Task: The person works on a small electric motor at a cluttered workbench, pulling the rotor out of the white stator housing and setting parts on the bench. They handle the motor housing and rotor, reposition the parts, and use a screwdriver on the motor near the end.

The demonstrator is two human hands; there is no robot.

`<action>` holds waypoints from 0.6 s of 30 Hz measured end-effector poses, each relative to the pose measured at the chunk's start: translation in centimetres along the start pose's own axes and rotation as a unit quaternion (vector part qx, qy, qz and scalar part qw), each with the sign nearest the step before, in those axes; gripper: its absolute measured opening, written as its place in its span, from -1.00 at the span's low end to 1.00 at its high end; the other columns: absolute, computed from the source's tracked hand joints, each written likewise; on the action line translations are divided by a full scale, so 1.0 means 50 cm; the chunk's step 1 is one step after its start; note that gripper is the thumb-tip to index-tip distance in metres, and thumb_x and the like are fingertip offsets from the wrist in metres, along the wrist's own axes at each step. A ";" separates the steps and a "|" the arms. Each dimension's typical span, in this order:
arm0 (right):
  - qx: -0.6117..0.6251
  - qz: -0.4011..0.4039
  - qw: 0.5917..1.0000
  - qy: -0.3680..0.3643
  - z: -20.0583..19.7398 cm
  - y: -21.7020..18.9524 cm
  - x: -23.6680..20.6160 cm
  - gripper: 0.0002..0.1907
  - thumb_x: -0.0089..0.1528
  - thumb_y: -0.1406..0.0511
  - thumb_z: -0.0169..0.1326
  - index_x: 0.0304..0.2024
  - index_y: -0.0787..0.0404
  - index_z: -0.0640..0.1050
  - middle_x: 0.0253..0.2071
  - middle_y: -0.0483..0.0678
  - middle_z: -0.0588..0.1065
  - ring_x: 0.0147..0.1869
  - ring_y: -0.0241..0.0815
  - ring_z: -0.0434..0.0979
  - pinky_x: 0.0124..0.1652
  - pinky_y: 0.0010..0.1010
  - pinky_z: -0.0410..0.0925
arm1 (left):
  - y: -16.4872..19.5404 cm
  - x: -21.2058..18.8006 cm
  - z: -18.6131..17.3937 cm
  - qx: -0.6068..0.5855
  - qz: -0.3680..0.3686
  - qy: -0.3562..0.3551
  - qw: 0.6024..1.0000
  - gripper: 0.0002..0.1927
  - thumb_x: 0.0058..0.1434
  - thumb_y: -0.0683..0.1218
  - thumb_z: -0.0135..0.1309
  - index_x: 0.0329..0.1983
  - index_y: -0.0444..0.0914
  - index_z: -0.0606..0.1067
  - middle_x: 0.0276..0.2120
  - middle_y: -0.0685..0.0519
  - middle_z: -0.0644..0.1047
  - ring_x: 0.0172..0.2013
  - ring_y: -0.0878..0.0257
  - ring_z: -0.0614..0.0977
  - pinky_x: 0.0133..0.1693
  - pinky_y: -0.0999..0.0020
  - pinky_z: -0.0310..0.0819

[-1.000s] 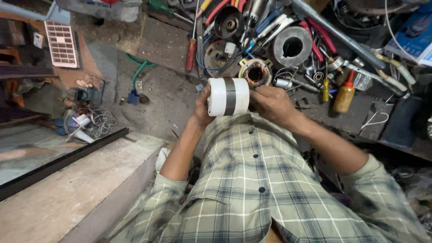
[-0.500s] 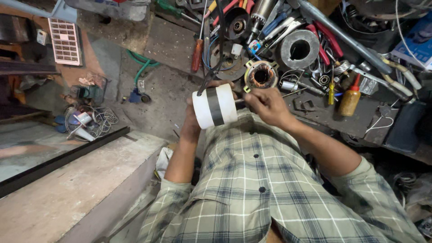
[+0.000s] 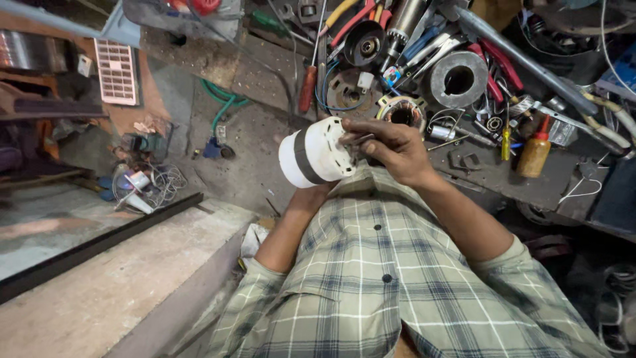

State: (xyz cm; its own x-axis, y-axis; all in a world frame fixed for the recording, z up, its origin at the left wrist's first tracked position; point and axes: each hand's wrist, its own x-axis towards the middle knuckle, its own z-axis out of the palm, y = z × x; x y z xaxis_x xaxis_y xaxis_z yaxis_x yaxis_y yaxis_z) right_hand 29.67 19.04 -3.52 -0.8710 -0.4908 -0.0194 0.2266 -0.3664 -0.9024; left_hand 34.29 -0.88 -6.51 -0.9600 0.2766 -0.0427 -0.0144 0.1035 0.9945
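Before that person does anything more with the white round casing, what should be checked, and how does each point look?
1. Left hand supports the white motor casing from below: ok.
2. Right hand on its slotted end face: ok.
3. Thin metal tool seated in the casing: cannot tell.
4. Casing clear of the tool-strewn workbench: ok.
5. Copper-wound stator lies apart: ok.
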 end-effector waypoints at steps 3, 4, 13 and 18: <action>-0.069 -0.020 0.997 0.027 0.016 -0.002 0.001 -0.78 0.36 0.46 0.07 0.05 0.41 0.57 0.09 0.11 0.58 0.11 -0.13 0.66 0.11 -0.36 0.53 | -0.011 -0.003 0.003 -0.307 -0.054 0.026 0.950 -0.42 0.51 0.14 0.11 0.44 -0.22 0.29 0.21 -0.08 0.42 0.23 0.12 0.46 0.23 0.20 0.40; -0.116 -0.050 0.992 0.030 0.019 0.000 0.000 -0.82 0.38 0.47 0.08 0.01 0.42 0.60 0.02 0.09 0.62 0.04 -0.15 0.67 0.07 -0.37 0.54 | -0.021 0.003 0.007 -0.440 -0.023 0.003 0.898 -0.40 0.47 0.22 0.07 0.39 -0.21 0.30 0.19 -0.07 0.45 0.20 0.14 0.49 0.21 0.23 0.42; -0.061 -0.051 0.985 0.154 0.055 0.023 0.011 -0.88 0.39 0.47 0.09 -0.05 0.42 0.60 -0.12 0.09 0.65 -0.07 -0.22 0.67 -0.04 -0.41 0.54 | -0.064 0.019 0.000 -0.200 0.035 0.036 0.979 -0.30 0.40 0.27 0.12 0.36 -0.25 0.25 0.16 -0.10 0.44 0.15 0.05 0.52 0.17 0.14 0.48; 0.187 -0.008 0.950 0.250 0.081 -0.005 0.033 -0.69 0.39 0.19 0.05 0.00 0.32 0.51 -0.16 -0.03 0.56 -0.04 -0.22 0.59 0.05 -0.36 0.46 | -0.042 0.044 -0.002 -0.644 0.061 0.008 0.763 -0.07 0.12 0.49 0.00 0.35 -0.20 0.27 0.24 -0.04 0.42 0.21 0.07 0.50 0.22 0.10 0.46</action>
State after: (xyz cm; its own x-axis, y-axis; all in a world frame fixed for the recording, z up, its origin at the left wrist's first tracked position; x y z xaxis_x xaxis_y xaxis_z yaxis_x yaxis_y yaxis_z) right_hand 29.93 15.10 -1.59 -0.9524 -0.0798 -0.2943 0.2694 -0.6723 -0.6895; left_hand 32.17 -0.61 -8.68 -0.9793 0.1966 0.0492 -0.1774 -0.9489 0.2610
